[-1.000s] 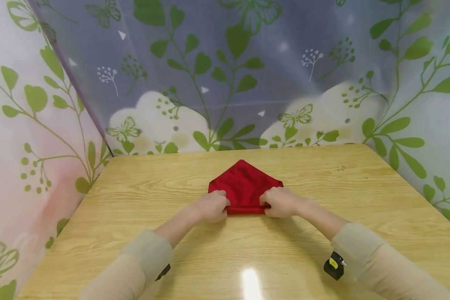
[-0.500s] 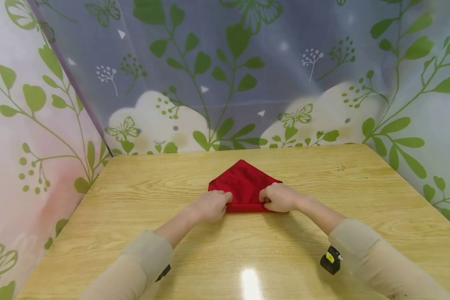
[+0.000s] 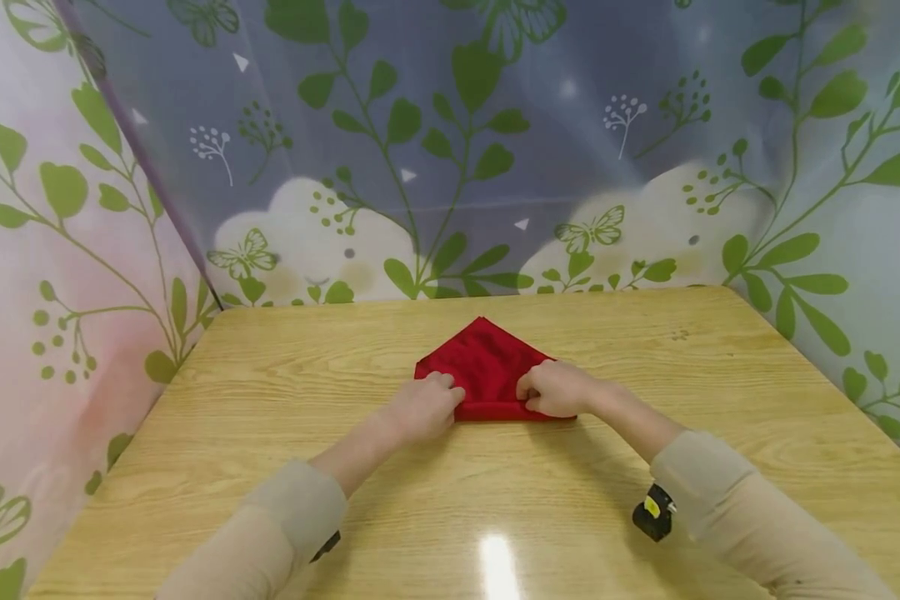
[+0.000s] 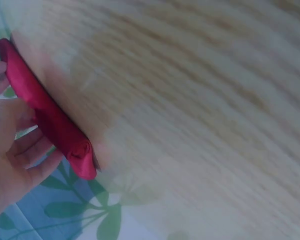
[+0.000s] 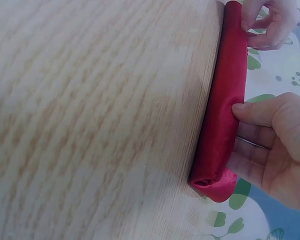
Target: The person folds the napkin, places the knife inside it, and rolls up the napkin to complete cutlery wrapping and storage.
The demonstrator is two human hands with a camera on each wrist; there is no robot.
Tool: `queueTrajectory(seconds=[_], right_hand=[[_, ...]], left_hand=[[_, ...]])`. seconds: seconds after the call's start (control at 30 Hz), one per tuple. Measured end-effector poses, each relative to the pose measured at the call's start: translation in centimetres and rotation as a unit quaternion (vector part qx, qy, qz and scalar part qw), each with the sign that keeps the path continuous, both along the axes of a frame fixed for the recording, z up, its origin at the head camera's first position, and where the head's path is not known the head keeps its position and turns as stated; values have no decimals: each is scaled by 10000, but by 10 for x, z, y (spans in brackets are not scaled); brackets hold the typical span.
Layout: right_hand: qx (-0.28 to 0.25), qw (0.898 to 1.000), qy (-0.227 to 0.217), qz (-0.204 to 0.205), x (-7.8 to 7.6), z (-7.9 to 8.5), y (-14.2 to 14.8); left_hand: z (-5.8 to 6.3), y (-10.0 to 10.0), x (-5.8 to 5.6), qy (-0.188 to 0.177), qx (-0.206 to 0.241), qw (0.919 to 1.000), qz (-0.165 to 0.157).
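Note:
A red satiny cloth (image 3: 487,362) lies on the table, its far part a flat triangle pointing away. Its near edge is rolled into a tube, whose spiral end shows on the cloth roll (image 5: 210,177) in the right wrist view. My left hand (image 3: 426,407) pinches the roll near its left end, thumb on the near side and fingers over the top. Near the right end, my right hand (image 3: 558,388) holds the roll in the same way. In the left wrist view, the left hand (image 4: 15,150) has its fingers partly hidden behind the roll (image 4: 47,107).
The wood-grain table (image 3: 307,358) spreads around the cloth on every side. Behind it hangs a leaf-printed curtain (image 3: 450,167), with similar printed panels at left and right. A small black device (image 3: 652,512) sits under the right sleeve.
The near rolled edge has shifted slightly away from me, and the roll looks a little thicker. Both hands have moved forward with it; the right end of the roll now shows beyond the right hand.

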State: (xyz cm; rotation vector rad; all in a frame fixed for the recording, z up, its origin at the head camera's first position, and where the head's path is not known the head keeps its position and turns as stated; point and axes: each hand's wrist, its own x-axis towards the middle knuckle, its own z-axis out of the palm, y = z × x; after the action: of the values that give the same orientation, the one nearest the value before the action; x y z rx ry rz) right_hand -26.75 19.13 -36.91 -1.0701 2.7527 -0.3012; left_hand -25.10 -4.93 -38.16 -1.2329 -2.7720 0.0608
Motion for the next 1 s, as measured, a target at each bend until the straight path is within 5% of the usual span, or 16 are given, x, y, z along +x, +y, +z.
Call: queueTrajectory(seconds=[0.23, 0.33, 0.47, 0.7, 1.0], right_hand=[[132, 9995, 260, -73, 3, 2, -4], [88, 9991, 356, -235, 6, 3, -5], [75, 9971, 631, -407, 13, 0, -7], [506, 9781, 2019, 78, 22, -5, -9], [1003, 9723, 2106, 113, 25, -8, -12]], left_hand=[[-3, 4, 6, 1216, -433, 9907, -424], [-4, 5, 5, 1412, -503, 9876, -464], [-6, 6, 3, 1369, -557, 9880, -455], [-5, 8, 0, 1025, -485, 9932, -248], [-4, 11, 0, 1044, -673, 9919, -263]])
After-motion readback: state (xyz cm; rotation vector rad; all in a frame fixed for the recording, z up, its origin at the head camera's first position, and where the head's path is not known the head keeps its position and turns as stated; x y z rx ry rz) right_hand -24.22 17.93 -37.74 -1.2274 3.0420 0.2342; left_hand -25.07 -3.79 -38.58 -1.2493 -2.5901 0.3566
